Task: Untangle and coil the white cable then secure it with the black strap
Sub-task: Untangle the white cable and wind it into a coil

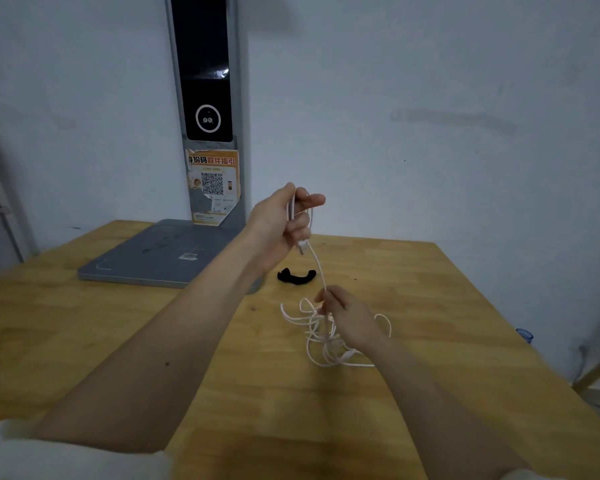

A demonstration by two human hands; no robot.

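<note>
We see the left hand [284, 223] raised above the wooden table [84, 323], fingers curled around a couple of loops of the white cable [321, 271], with the USB plug [302, 247] hanging just below the fist. From there the cable runs down to the right hand [347, 317], which pinches it between thumb and fingertips just over the tangle [326, 341] lying on the table. The black strap [297, 275] lies flat on the table between both hands, untouched. Behind it a grey stand [160, 258] carries a dark screen [207, 81] and a peeling orange sticker [212, 185] with a QR code (header reads roughly "身份码取件指引", small print illegible).
</note>
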